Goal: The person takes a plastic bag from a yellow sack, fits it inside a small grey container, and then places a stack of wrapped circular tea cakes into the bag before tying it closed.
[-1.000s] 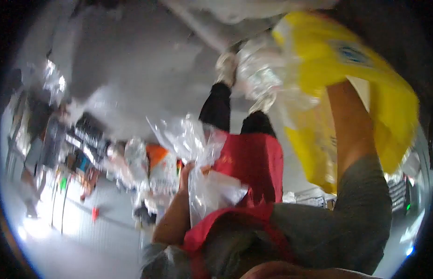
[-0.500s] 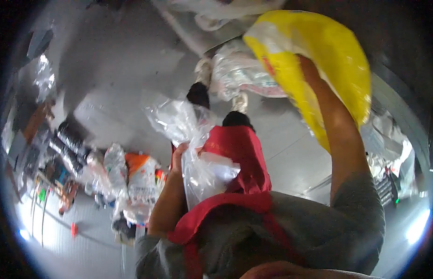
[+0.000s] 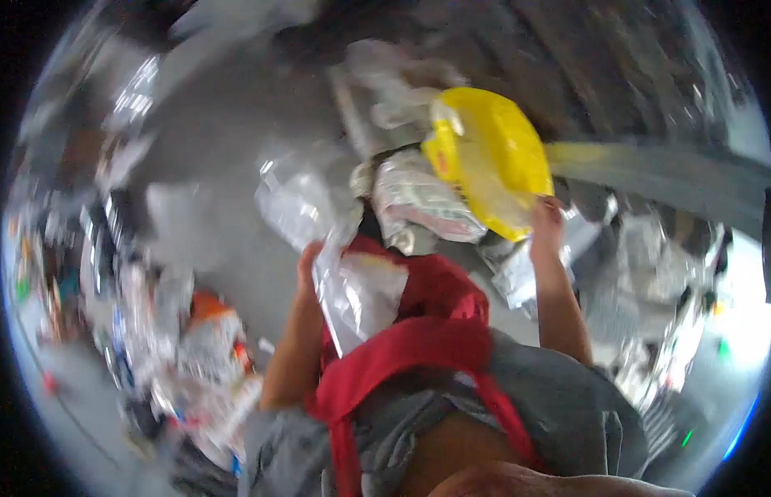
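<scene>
Over the red apron (image 3: 435, 331):
Left hand (image 3: 311, 261): fingers closed on a clear plastic bag (image 3: 335, 248).
Right hand (image 3: 548, 219): raised, gripping a yellow bag (image 3: 493, 157); grip detail blurred.
Tip: hold both bags apart, firmly.

Yellow bag (image 3: 493, 157): glossy plastic film. Clear bags (image 3: 352, 290): crinkled, shiny plastic. Red apron (image 3: 418, 340): matt cloth. Floor (image 3: 219, 166): smooth, grey.

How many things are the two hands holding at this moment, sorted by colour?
Yellow plastic bag, at the right hand: 1
Clear plastic bag, crumpled, in the left hand: 1
Total: 2
The blurred pile of clear wrappers on the floor to the left is not counted; its pieces cannot be told apart.
</scene>
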Motion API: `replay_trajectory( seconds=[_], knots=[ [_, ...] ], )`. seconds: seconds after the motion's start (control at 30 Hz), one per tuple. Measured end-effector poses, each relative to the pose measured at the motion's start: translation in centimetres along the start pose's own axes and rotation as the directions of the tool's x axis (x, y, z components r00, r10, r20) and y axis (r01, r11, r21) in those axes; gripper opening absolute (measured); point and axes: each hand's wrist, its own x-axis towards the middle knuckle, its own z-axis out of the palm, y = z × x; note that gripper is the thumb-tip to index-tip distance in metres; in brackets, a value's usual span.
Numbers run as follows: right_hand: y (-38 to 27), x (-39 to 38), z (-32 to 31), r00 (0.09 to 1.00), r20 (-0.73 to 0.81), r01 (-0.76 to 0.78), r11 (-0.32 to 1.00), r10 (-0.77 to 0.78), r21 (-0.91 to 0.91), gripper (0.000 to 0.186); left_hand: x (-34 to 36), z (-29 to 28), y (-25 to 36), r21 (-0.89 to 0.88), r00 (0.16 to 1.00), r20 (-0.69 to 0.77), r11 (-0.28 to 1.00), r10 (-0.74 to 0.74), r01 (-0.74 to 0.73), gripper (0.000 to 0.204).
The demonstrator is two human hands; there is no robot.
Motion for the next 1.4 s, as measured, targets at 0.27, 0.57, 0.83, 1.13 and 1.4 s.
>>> replay_trajectory(
  seconds=[0.27, 0.57, 0.83, 1.13, 1.4],
  knots=[
    [-20.6, -2.0, 1.7, 0.648, -0.395, 0.735, 0.671, -0.651, 0.099, 0.02, -8.5, -3.8, 9.6, -0.262, 0.975, 0.053, 0.945, 0.218, -0.197, 0.039],
    [-32.9, -2.3, -0.3, 0.665, 0.009, 0.731, 0.648, -0.747, -0.215, 0.029, -6.5, -28.2, 18.7, -0.587, 0.925, -0.303, 0.72, 0.228, -0.37, 0.054],
    [-25.6, 5.5, 7.4, 0.749, -0.563, 0.436, 0.9, -0.348, 0.024, 0.022, -14.5, -32.8, 32.5, -0.012, 0.766, -0.582, 0.939, 0.272, -0.343, 0.058],
    [-19.3, 6.6, 2.9, 0.798, -0.358, 0.485, 0.869, -0.484, -0.095, 0.019, -11.2, -29.2, 36.7, -0.271, 0.972, 0.083, 0.944, 0.218, -0.189, 0.063],
    [-21.5, 2.6, 5.3, 0.933, -0.225, 0.276, 0.96, -0.28, -0.052, 0.035, -8.1, -13.0, 36.5, 0.0, 0.943, 0.076, 0.946, 0.324, -0.325, 0.046]
  ],
)
